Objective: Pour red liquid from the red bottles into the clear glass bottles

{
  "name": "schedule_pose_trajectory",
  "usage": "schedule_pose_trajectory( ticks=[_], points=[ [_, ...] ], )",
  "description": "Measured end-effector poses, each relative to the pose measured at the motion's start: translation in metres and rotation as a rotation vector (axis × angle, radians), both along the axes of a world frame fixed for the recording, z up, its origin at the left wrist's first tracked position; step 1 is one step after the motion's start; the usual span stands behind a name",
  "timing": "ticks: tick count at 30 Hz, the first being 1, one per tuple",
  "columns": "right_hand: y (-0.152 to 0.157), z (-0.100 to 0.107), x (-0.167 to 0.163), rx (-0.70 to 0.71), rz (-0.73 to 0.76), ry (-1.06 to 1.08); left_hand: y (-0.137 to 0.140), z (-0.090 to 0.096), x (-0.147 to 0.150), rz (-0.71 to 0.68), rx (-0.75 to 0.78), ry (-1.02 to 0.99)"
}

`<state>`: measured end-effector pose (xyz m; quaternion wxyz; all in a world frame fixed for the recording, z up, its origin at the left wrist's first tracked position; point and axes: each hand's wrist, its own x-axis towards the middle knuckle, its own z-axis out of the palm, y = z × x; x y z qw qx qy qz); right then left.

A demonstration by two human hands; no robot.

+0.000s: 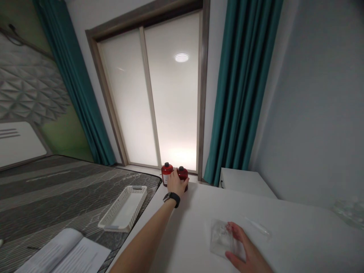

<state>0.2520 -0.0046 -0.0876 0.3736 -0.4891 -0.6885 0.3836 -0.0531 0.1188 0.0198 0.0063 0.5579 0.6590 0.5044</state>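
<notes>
At the far end of the white table, my left hand (176, 183), with a dark watch on its wrist, is closed around a red bottle (182, 173) with a black cap. A second red bottle (165, 175), also black-capped and with a pale label, stands just left of that hand. Nearer to me, my right hand (241, 244) has its thumb and fingers at the right side of a clear plastic box (221, 238). What is inside the box is too blurred to make out. A thin clear strip (257, 226) lies beyond the right hand.
Left of the white table (196, 223) is a bed with a dark striped mattress (85, 185). On it lie a white perforated basket (125, 208) and an open book (65, 254). A white cabinet (244, 180) stands behind the table, near a teal curtain (239, 91).
</notes>
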Motion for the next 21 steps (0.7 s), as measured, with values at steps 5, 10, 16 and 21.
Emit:
schedule_pose_trajectory(
  ticks=[5,10,16,21],
  points=[
    [-0.003,0.003,-0.002,-0.014,0.017,-0.019,-0.003,-0.003,0.002,-0.05,-0.038,-0.082],
    [-0.008,0.02,-0.005,-0.033,0.014,0.009,-0.03,-0.007,0.009,-0.255,-0.054,-0.146],
    [-0.018,0.048,-0.01,-0.035,0.022,0.023,-0.081,-0.003,0.015,-0.509,-0.105,-0.223],
    [-0.021,0.057,-0.011,-0.039,0.028,0.016,-0.113,-0.002,0.024,-0.564,-0.152,-0.282]
  ],
)
